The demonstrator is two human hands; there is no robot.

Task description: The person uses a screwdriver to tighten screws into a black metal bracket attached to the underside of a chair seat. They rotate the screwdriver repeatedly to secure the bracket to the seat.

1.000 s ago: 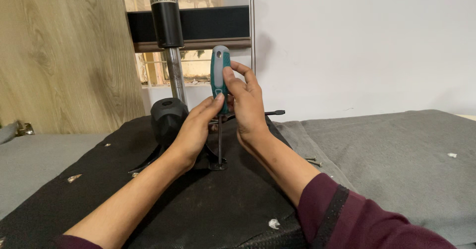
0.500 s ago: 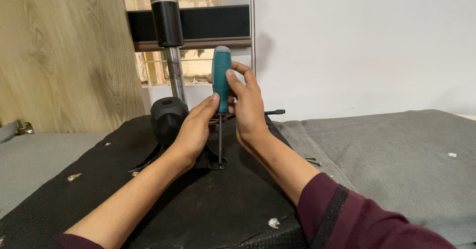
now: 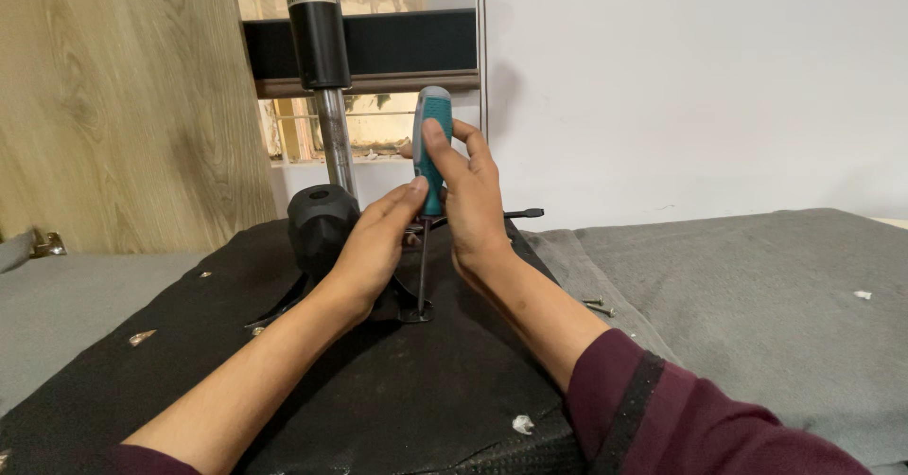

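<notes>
Right now, the right hand [image 3: 473, 201] is wrapping around the teal plastic handle of an upright screwdriver [image 3: 431, 153], its fingers [image 3: 445, 149] clamped together on the upper part of the grip, with the thumb side turned towards the camera. The left hand [image 3: 374, 243] is resting flat against the lower end of that same handle, its fingers stretched out and lying together, the tips touching the grip rather than closing round it. The screwdriver's thin metal shaft [image 3: 421, 267] is running straight down between both hands, and its tip is standing on a small metal fitting [image 3: 418, 315] on the black fabric-covered underside of a chair seat [image 3: 378, 390]. Whether a screw is sitting under the tip cannot be told.

Just left of the left hand, a black rounded plastic housing [image 3: 322, 224] is standing on the seat, and a shiny metal cylinder rod [image 3: 336, 144] is rising out of it into a black tube [image 3: 315, 26] above. A thin black lever [image 3: 520, 214] is sticking out to the right behind the right hand. The seat is lying on a grey cloth-covered surface [image 3: 757, 295], where a few loose screws [image 3: 596, 305] are lying just beside the right forearm. A pale wooden panel [image 3: 113, 96] is standing at the left, and a white wall [image 3: 700, 87] is filling the right.
</notes>
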